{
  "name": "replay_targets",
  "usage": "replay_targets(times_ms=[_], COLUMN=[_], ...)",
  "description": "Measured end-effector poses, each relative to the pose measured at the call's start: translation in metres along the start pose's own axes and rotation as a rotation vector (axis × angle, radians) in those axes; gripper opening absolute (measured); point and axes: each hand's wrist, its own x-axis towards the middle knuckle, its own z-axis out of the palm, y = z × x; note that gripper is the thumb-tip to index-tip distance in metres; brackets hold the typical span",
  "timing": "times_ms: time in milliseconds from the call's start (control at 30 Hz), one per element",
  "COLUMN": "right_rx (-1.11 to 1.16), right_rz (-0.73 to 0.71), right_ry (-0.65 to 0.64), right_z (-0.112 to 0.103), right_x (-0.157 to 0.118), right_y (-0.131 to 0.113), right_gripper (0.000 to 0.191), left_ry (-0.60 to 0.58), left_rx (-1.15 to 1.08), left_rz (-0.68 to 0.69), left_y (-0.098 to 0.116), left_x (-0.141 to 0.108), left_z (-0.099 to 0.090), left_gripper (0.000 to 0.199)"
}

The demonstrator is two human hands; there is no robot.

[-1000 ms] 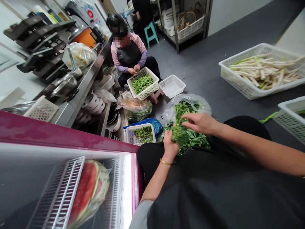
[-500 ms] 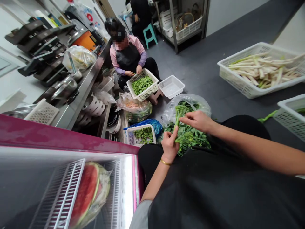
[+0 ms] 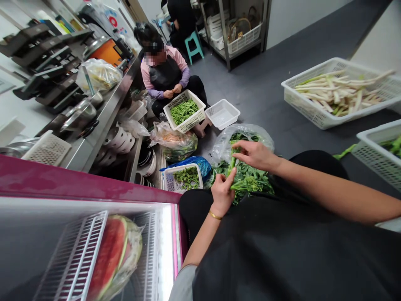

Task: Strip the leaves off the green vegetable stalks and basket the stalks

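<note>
My left hand (image 3: pixel 223 193) is closed around the lower part of a leafy green vegetable stalk (image 3: pixel 232 162), with a gold bangle on the wrist. At the stalk's upper part, my right hand (image 3: pixel 257 156) pinches it between thumb and fingers. Below both hands lies a pile of leafy greens (image 3: pixel 255 177), with flowering-looking tops near my left hand. Behind the pile a clear plastic bag (image 3: pixel 266 136) stands open with more greens inside. A small white basket (image 3: pixel 166 177) of green trimmings sits to the left of my left hand.
Ahead, a seated person (image 3: pixel 166 71) handles green beans (image 3: pixel 184 111) over a white basket. A white tub (image 3: pixel 223 113) is beside them. At right are a basket of pale stalks (image 3: pixel 344 94) and another crate (image 3: pixel 376 152). A lit fridge with watermelon (image 3: pixel 109 255) borders my left.
The view has shifted slightly. My hands stay on the stalk, the right one gripping near its top. The person opposite has brought both hands together above the bean basket.
</note>
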Motion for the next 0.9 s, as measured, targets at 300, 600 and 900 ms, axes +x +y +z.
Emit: replay_targets(times_ms=[300,600,900], right_rx=[0.390,0.168,0.199], right_rz=[0.270,0.340,-0.021], right_ry=[-0.707,-0.062,-0.476], right_z=[0.022,-0.009,0.015], right_x=[-0.070,0.018,-0.051], right_y=[-0.002,-0.010,0.001], right_gripper=[0.031,0.039,0.036], left_ry=[0.072,0.028,-0.031], left_rx=[-1.123,-0.900,-1.338], left_rz=[-0.619,-0.484,-0.701], left_y=[0.009,0.025,0.025], left_x=[0.016,0.010,0.015], left_z=[-0.020,-0.018,-0.022], left_gripper=[0.062,0.061,0.068])
